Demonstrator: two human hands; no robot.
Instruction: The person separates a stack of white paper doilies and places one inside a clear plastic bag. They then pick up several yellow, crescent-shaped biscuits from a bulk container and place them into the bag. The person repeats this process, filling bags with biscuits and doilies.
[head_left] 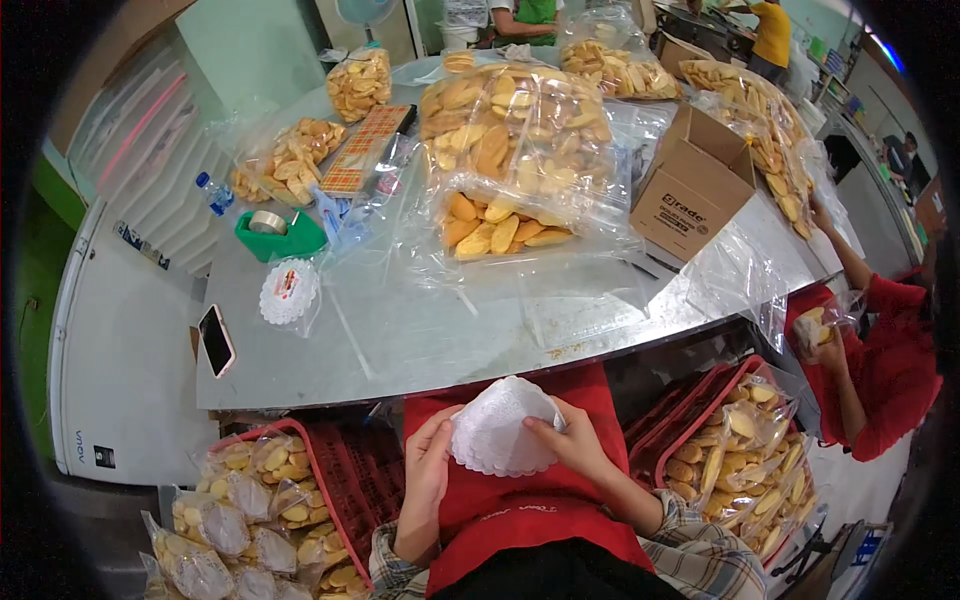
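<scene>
Pinching the left edge of the white doilies (503, 428), the left hand (428, 452) has its thumb on top, while the right hand (570, 438) grips their right side with its thumb pressed on the upper face. The doilies are held just in front of the person's red apron (540, 510), near the front edge of the metal worktop (430, 345). On the worktop's left side lie a phone (216, 341), another doily (289, 291) bearing a small printed label and, just behind it, a green tape dispenser (282, 237). A large clear bag of biscuits (515, 130) stands farther back, with an open cardboard box (692, 185) to its right. Below, red crates on both sides of the person hold bagged biscuits (740, 440). At the far right, a co-worker (895, 365) in red holds a small bag (825, 325).
</scene>
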